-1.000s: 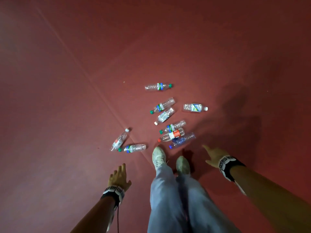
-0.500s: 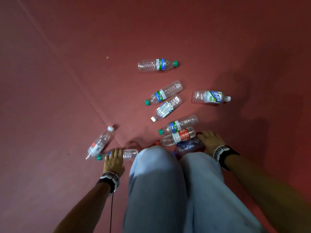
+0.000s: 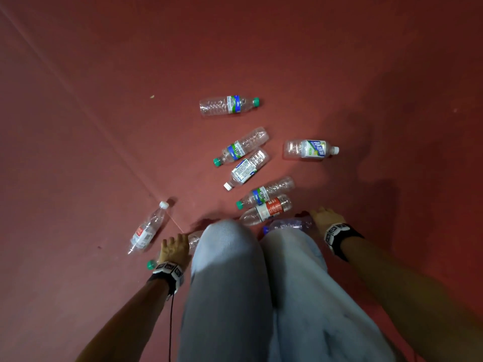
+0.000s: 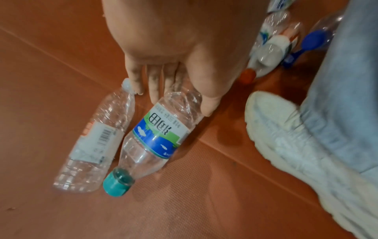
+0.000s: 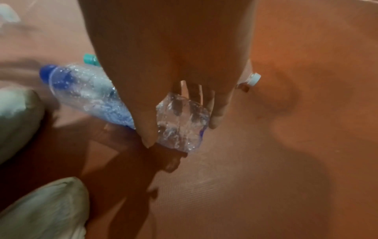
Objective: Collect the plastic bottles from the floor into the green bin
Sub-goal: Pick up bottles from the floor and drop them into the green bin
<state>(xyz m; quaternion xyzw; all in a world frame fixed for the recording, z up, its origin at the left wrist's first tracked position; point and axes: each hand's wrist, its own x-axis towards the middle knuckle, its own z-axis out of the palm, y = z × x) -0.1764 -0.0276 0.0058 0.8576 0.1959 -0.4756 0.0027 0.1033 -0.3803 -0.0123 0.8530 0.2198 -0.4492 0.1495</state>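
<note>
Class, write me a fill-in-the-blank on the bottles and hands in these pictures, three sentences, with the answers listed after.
1. The left hand grips a bottle with a ____ cap.
2. The right hand grips a bottle whose cap is ____.
3. All bottles lie on a ____ floor.

Answers: green; blue; red

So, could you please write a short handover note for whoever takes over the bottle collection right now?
Left hand: grips the green-capped bottle near its base.
Right hand: grips the blue-capped bottle near its base.
Both bottles are at floor level beside the knees.
Seven more bottles lie ahead, the farthest a green-capped one.
Green bin: not in view.
Done: no bottle visibly binned.
Left: bin these two, then collect the rest.
</note>
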